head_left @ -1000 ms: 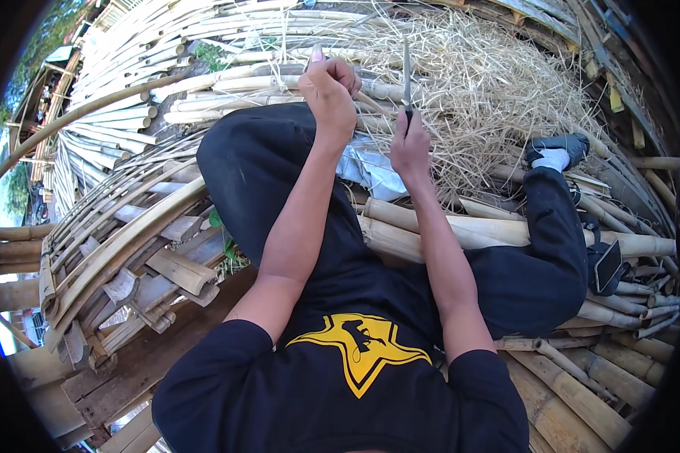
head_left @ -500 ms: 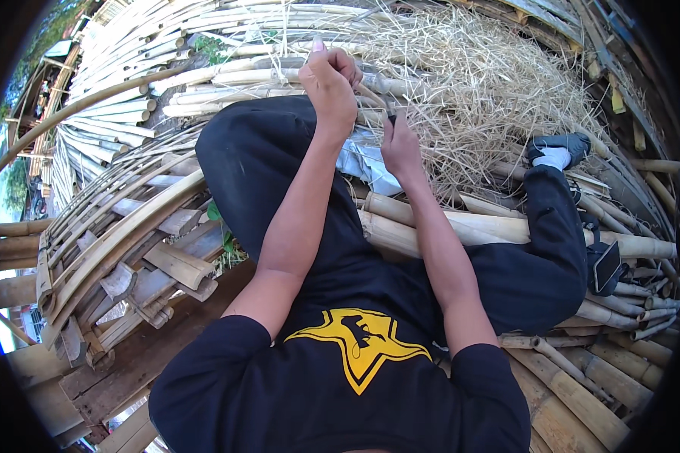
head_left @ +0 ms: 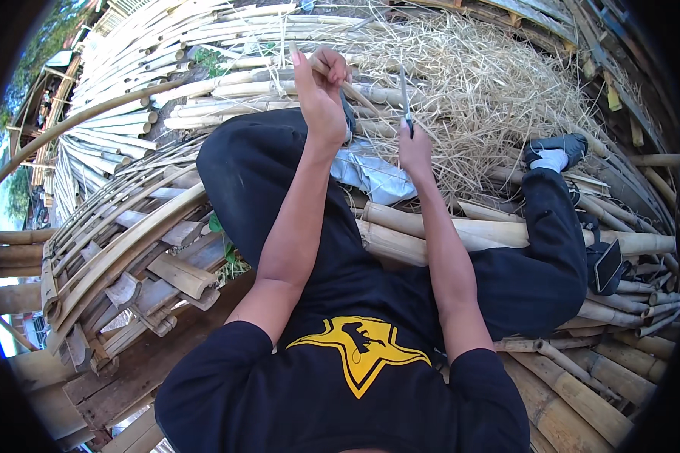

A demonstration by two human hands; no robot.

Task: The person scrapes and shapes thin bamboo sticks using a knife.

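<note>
My left hand (head_left: pixel 323 94) is raised ahead of my bent knee, its fingers wrapped round a narrow bamboo strip (head_left: pixel 361 97). One end shows by the thumb and the other slants down to the right. In my right hand (head_left: pixel 415 153) is a knife (head_left: pixel 404 94), gripped by its dark handle, its thin blade pointing away from me. The blade stands apart from the strip, to its right. Beneath the hands lies a crumpled silvery-grey sheet (head_left: pixel 374 172).
Pale shavings (head_left: pixel 491 90) are heaped ahead and right. Cut bamboo poles (head_left: pixel 121 113) lie at the far left, with split bamboo slats (head_left: pixel 181 273) nearer. A long curved pole (head_left: pixel 75 118) arcs across the left. A phone (head_left: pixel 607 266) rests beside my right knee.
My right hand has moved right and slightly nearer, taking the knife off the strip so its blade now shows. My left hand has shifted slightly left with the strip.
</note>
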